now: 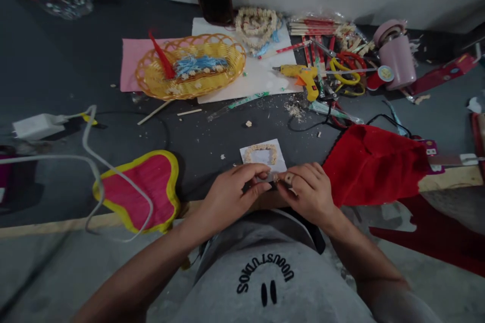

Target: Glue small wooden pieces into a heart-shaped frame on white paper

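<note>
You are wearing a grey cloth shirt with black lettering (223,287) at 6 o'clock, with 12 o'clock pointing away from you. Your left hand (229,189), at 8 o'clock of the card, is curling with thumb and index finger apart; whether it is gripping anything, you cannot tell. Your right hand (308,192), at 4 o'clock, is bunching its fingertips at a tiny pale piece (276,177); you cannot tell whether they are pinching it. Between and just beyond both hands, the small white rectangular card (280,164) is lying on the dark grey table (204,141), bearing a frame-shaped outline of beige bits (261,147). From the card, a red fabric piece (373,166) is spreading at 3 o'clock; a pink, yellow-edged curvy panel (125,197) is lying at 9 o'clock under a looping white cable (38,159). Farther out, a yellow glue gun (299,71) is resting at 1 o'clock, and a yellow oval woven basket (212,86) is holding blue and red tassels between 10 and 11 o'clock. A pale purple cylindrical bottle (397,60) is standing at 2 o'clock. Beige beaded strands (242,33) are lying at 12 o'clock.
</note>
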The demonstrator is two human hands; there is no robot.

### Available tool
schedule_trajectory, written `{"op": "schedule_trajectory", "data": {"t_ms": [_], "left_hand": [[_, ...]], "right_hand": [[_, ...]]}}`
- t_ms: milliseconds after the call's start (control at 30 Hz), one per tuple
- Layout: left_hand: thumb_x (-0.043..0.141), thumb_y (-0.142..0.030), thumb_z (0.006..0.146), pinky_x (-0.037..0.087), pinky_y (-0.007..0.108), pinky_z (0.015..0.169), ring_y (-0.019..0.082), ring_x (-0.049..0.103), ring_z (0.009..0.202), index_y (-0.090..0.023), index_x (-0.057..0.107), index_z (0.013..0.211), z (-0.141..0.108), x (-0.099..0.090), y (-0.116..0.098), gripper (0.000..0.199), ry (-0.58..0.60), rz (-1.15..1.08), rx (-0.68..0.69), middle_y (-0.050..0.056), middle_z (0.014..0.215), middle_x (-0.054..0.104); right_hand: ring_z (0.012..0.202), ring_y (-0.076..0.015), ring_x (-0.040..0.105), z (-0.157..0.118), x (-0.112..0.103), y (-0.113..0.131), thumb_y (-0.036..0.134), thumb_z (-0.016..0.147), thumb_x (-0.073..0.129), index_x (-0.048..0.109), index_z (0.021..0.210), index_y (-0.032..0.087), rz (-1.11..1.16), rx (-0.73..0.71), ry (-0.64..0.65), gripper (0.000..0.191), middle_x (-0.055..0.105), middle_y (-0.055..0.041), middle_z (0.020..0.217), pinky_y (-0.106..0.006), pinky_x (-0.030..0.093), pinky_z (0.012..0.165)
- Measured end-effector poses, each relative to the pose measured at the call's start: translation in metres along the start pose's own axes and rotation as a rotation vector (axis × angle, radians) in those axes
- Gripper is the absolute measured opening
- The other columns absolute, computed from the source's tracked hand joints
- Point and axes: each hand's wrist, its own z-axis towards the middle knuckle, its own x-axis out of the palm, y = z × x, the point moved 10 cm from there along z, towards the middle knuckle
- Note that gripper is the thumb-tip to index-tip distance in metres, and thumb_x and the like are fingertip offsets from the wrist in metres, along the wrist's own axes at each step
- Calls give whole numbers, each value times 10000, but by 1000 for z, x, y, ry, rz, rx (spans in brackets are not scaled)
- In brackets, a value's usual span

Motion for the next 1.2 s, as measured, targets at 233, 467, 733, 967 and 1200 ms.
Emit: {"op": "schedule_trajectory", "data": {"t_ms": [233,467,733,967,1200], "left_hand": [[648,-411,878,560,262,692,167,697,787,-189,708,979,16,6,0,251,25,-396,-180,42,891,749],[765,-409,788,548,231,668,135,665,731,-186,722,985,27,-57,16,300,-268,-452,-187,32,840,727],[856,-396,677,586,258,666,139,679,689,-192,706,878,53,-87,27,323,-463,-675,-168,3,770,709],[898,-378,619,577,232,653,135,684,700,-166,704,893,66,-72,36,397,-389,-754,-238,12,765,706],[939,-334,542,584,233,682,139,698,716,-157,735,839,74,-47,52,401,-297,-889,-346,30,775,731]], "right_hand": [[767,-135,647,12,-19,-2,276,940,615,673,950,262,32,-88,-4,60,739,-5,905,-317,448,711],[853,-191,650,58,-49,-155,310,949,549,614,1032,197,18,300,-97,154,685,-93,1015,-351,523,744],[825,-234,593,118,44,-257,454,808,722,559,877,194,180,611,157,315,604,-61,782,-405,486,774],[719,-171,521,117,65,-264,289,640,831,436,778,235,254,752,137,422,499,21,722,-393,478,735],[641,-92,507,106,27,-235,199,708,740,429,859,238,714,821,-179,348,540,53,743,-252,459,604]]}}
